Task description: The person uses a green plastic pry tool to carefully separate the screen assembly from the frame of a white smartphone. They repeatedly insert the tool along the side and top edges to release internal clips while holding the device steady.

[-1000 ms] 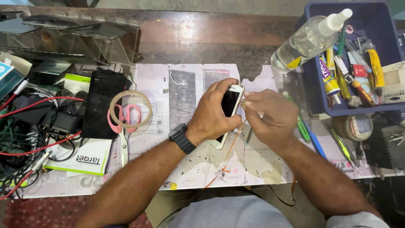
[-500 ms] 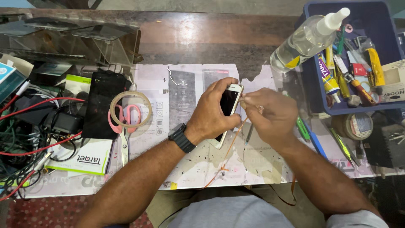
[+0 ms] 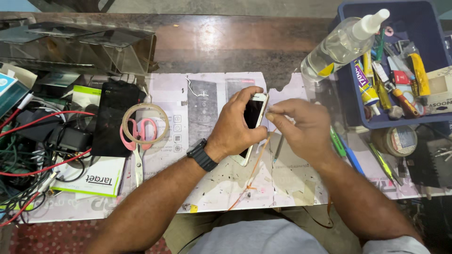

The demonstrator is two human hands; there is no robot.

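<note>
Left hand (image 3: pixel 238 127) grips a white phone (image 3: pixel 254 115); right hand (image 3: pixel 301 127) fingertips pinched closed against its edge

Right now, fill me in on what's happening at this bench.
A person sits at a cluttered worktable. The left hand, a black watch on its wrist, grips a white smartphone tilted above the paper mat. The right hand pinches at the phone's right edge; what its fingers hold is too small to tell. Pink scissors and a tape ring lie to the left, a spray bottle and a blue tool bin to the right.
</note>
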